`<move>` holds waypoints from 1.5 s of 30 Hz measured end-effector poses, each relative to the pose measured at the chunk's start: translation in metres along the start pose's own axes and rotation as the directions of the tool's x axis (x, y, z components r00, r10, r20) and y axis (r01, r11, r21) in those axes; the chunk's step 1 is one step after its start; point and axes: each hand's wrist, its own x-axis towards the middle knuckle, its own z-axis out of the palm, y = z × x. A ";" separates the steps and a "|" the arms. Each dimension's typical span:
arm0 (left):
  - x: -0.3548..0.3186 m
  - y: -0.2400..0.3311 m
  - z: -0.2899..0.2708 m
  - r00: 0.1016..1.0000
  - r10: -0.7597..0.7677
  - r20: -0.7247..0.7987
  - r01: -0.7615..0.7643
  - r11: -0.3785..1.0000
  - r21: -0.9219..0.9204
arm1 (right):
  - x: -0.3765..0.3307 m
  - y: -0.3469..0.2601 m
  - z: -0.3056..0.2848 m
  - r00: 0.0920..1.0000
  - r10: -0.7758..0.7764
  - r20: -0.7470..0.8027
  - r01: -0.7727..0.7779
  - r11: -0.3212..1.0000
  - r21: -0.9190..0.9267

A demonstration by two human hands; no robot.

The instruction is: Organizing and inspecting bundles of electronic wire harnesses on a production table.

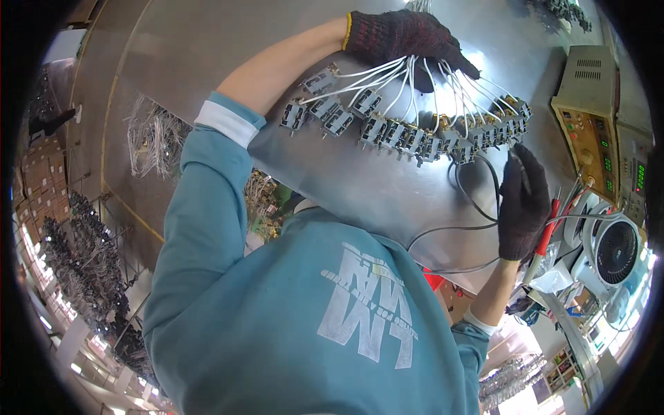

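My left hand [408, 38], in a dark knitted glove with a yellow cuff, is closed around a bundle of white wires [394, 69] at the far side of the metal table. From the bundle the wires fan out toward me, each ending at a small grey-and-black switch-like component [373, 130]. Several of these lie in a crowded, curving row. My right hand [523, 204], gloved too, is just below the row's right end, its fingers drawn together. Whatever it may hold is hidden. A dark cable [477, 207] loops beside it and runs behind that hand.
Bench instruments [588, 131] with lit displays stand at the right. Nearer me are a red-handled tool [546, 238] and a white fan [615, 252]. Bundled wires [155, 142] lie left of the metal table [311, 173], whose near edge runs before my body.
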 end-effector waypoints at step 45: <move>-0.011 -0.010 0.006 0.996 0.087 0.008 -0.085 0.954 0.287 | -0.026 -0.010 0.036 0.848 -0.516 0.119 0.488 0.674 -0.554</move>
